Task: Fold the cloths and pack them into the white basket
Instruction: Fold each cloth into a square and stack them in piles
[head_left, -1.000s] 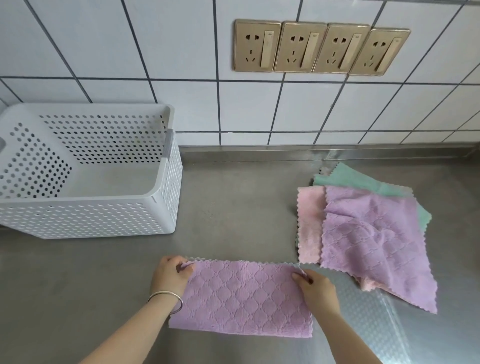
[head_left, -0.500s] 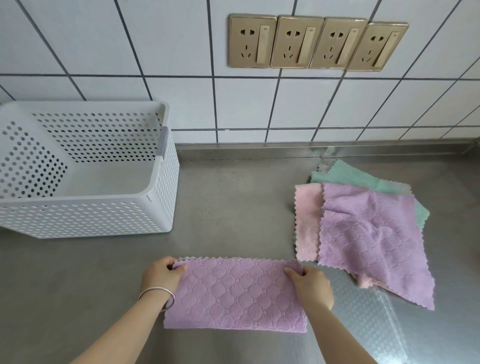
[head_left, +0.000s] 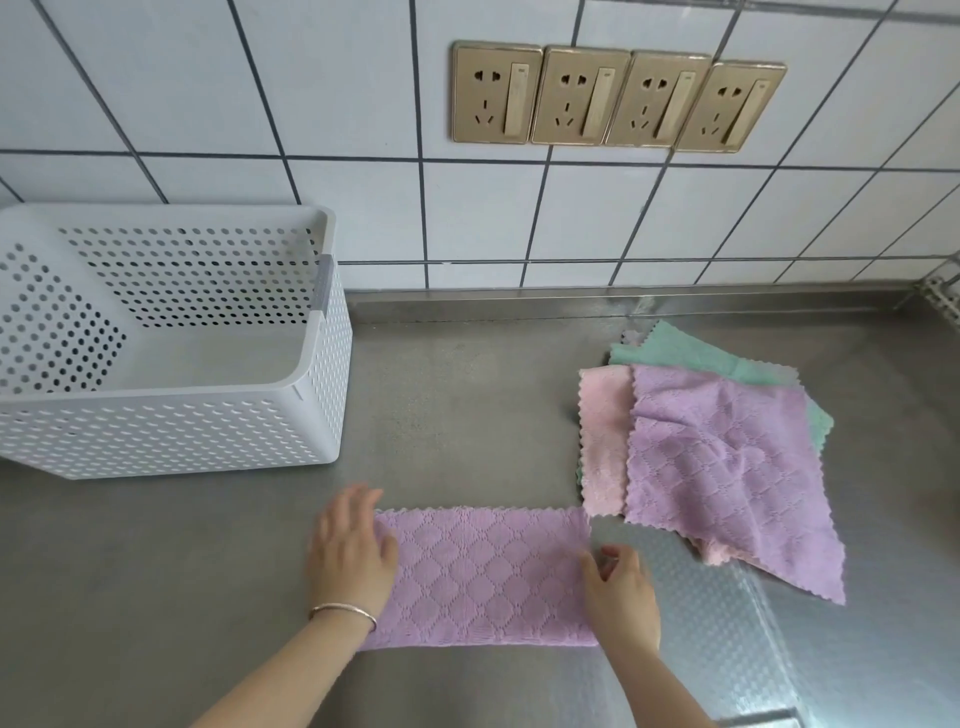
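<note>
A purple cloth (head_left: 485, 574), folded once into a long rectangle, lies flat on the steel counter in front of me. My left hand (head_left: 350, 551) rests flat on its left end with fingers straight. At the cloth's right edge my right hand (head_left: 621, 590) touches it with relaxed, spread fingers. The white perforated basket (head_left: 171, 431) stands at the back left with nothing in it. To the right lies a loose pile: a purple cloth (head_left: 727, 478) on top, a pink cloth (head_left: 602, 431) under it, a green cloth (head_left: 691, 356) at the back.
The steel counter (head_left: 467, 405) runs back to a white tiled wall with several gold sockets (head_left: 618, 98). A patterned shiny patch of counter (head_left: 717, 639) lies to the right of my right hand. A small metal fitting (head_left: 943, 291) sits at the far right edge.
Both hands let go of the cloth's far corners and slid back. The left now lies flat on the left end, the right sits at the right edge. The view shifted slightly.
</note>
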